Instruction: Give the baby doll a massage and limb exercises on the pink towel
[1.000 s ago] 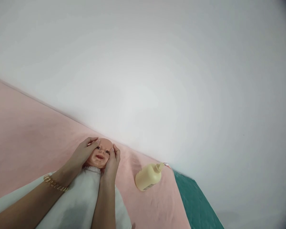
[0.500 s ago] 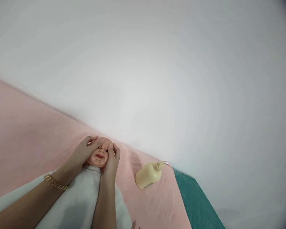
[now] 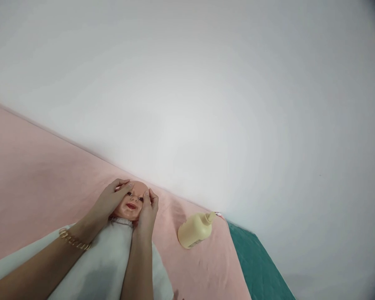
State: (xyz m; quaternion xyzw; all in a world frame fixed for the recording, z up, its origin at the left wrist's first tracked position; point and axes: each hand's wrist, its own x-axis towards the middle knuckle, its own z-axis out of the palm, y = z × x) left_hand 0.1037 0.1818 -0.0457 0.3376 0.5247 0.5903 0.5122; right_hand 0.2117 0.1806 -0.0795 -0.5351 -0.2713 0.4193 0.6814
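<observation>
A doll point(image 3: 131, 207) with a bare head and a white garment point(image 3: 111, 250) lies face up on a pink cloth point(image 3: 50, 175). My left hand point(image 3: 111, 199) rests against one side of its head, thumb along the brow and fingers curved round toward the top. Against the other side of the head is my right hand point(image 3: 148, 211), its thumb near the temple and its fingers bent. The doll's eyes, nose and red mouth show between my hands. A gold bracelet point(image 3: 74, 240) circles my left wrist.
A pale yellow pump bottle point(image 3: 194, 230) stands on the pink cloth to the right of the doll. Farther right lies a green quilted surface point(image 3: 259, 262). A plain white wall point(image 3: 187, 91) rises behind the cloth's far edge.
My left thumb has slid outward and up off the doll's brow, so that more of the eye beside it shows. My right thumb has shifted slightly outward.
</observation>
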